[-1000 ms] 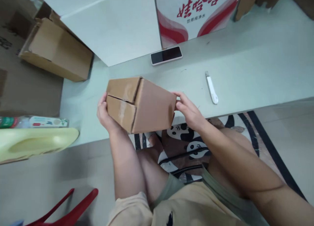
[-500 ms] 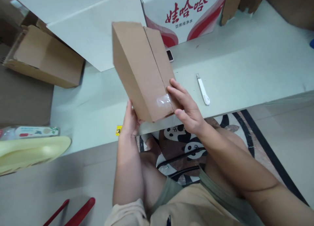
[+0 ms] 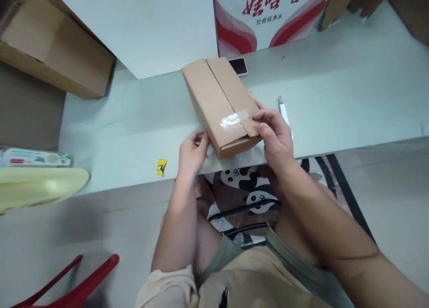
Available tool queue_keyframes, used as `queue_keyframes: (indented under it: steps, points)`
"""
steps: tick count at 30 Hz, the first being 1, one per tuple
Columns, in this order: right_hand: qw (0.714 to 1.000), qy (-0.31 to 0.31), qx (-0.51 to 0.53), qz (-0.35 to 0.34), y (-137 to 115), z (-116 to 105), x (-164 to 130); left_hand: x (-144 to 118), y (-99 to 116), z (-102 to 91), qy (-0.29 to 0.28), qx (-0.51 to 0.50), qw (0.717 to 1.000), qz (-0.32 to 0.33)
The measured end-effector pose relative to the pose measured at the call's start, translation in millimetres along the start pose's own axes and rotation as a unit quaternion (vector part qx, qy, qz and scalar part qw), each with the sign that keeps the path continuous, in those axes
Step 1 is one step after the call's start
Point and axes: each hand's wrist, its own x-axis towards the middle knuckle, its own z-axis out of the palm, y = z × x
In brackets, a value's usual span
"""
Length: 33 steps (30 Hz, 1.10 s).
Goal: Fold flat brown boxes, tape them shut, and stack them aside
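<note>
Scanning from the left edge: a pale yellow moulded tray (image 3: pixel 40 189) is seen at the table's near-left corner, with a flat labelled packet (image 3: pixel 35 157) just behind it.
Open carton: a brown open carton (image 3: pixel 55 47) is set at the far left, beside a large white box (image 3: pixel 144 27).
Table: a pale green table (image 3: pixel 335 107) is spread across the view.
Yellow item: a small yellow wrapped item (image 3: pixel 161 166) is laid near the table's front edge, just left of the left hand.
Left hand: the left hand (image 3: pixel 190 155) is placed at the near-left corner of the cardboard box; the fingers are loosely curled and the fingertips are touching the box's low side, with nothing gripped inside them.
Cardboard box: the cardboard box (image 3: pixel 219 102) is laid flat on the table near the front edge, between the two hands, its long side angled away; its top flaps are closed and a strip of clear tape (image 3: pixel 233 119) is stuck across the seam near the close end.
Phone: a phone (image 3: pixel 238 66) is partly covered by the box's far end.
Printed carton: a red-and-white printed carton (image 3: pixel 264 18) is stood behind it.
Right hand: the right hand (image 3: pixel 276 136) is rested on the box's near-right corner, fingers bent and pressed on the top flap beside the tape, thumb at the edge.
Utility knife: a white utility knife (image 3: pixel 283 111) is largely hidden behind the right hand.
</note>
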Motion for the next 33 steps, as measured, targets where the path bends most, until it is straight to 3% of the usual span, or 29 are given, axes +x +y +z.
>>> queue_keyframes:
  steps: [2, 3, 5, 7, 9, 11, 13, 15, 17, 20, 22, 23, 25, 28, 30, 33]
  points:
    - [0.999, -0.033, 0.007, 0.006, -1.9, 1.0, 1.3, 1.3, -2.6, -2.0, 0.119, -0.017, 0.984, 0.13]
    - [0.998, -0.059, 0.01, 0.007, -4.6, 1.9, 1.8, 1.1, -2.5, -3.6, 0.158, -0.028, 0.963, 0.217]
    - [0.993, -0.118, 0.017, 0.004, -11.7, 4.4, 2.3, -0.8, 0.4, -7.2, 0.178, -0.022, 0.911, 0.372]
    - [0.986, -0.163, 0.024, 0.007, -17.3, 6.5, 2.2, -3.3, 4.6, -9.8, 0.163, 0.007, 0.877, 0.452]
    - [0.986, -0.164, 0.027, 0.019, -17.6, 5.4, 2.3, -4.5, 7.1, -10.3, 0.152, 0.029, 0.871, 0.467]
    - [0.993, -0.108, -0.014, 0.042, -11.6, -1.8, 3.6, -3.5, 7.1, -8.7, 0.158, 0.037, 0.87, 0.465]
    - [0.988, -0.032, -0.129, 0.073, -1.3, -16.1, 5.9, -1.1, 5.9, -5.8, 0.163, 0.04, 0.87, 0.463]
    - [0.949, 0.015, -0.292, 0.119, 9.6, -34.9, 8.5, 1.4, 5.4, -2.2, 0.171, 0.042, 0.869, 0.463]
    - [0.887, 0.021, -0.424, 0.182, 17.9, -53.6, 10.6, 2.9, 6.3, 1.3, 0.182, 0.04, 0.866, 0.465]
    - [0.819, -0.018, -0.506, 0.27, 22.4, -71.8, 13.0, 3.2, 8.9, 5.0, 0.192, 0.031, 0.864, 0.464]
    - [0.806, -0.037, -0.509, 0.3, 20.5, -74.6, 14.6, 2.8, 10.1, 6.2, 0.194, 0.026, 0.864, 0.464]
    - [0.813, -0.039, -0.495, 0.304, 18.4, -73.3, 15.3, 2.7, 10.4, 6.5, 0.194, 0.026, 0.865, 0.463]
    - [0.855, -0.027, -0.418, 0.307, 12.7, -66.2, 15.5, 2.3, 10.2, 7.2, 0.194, 0.03, 0.867, 0.458]
    - [0.942, -0.033, -0.158, 0.295, 3.0, -49.7, 11.2, 1.1, 9.3, 8.7, 0.189, 0.041, 0.877, 0.44]
    - [0.966, -0.041, -0.007, 0.255, -1.6, -39.5, 6.2, -0.5, 8.9, 10.3, 0.186, 0.048, 0.886, 0.422]
    - [0.99, 0.026, 0.021, 0.135, -2.5, -29.3, 0.0, -3.6, 9.6, 12.5, 0.185, 0.043, 0.892, 0.41]
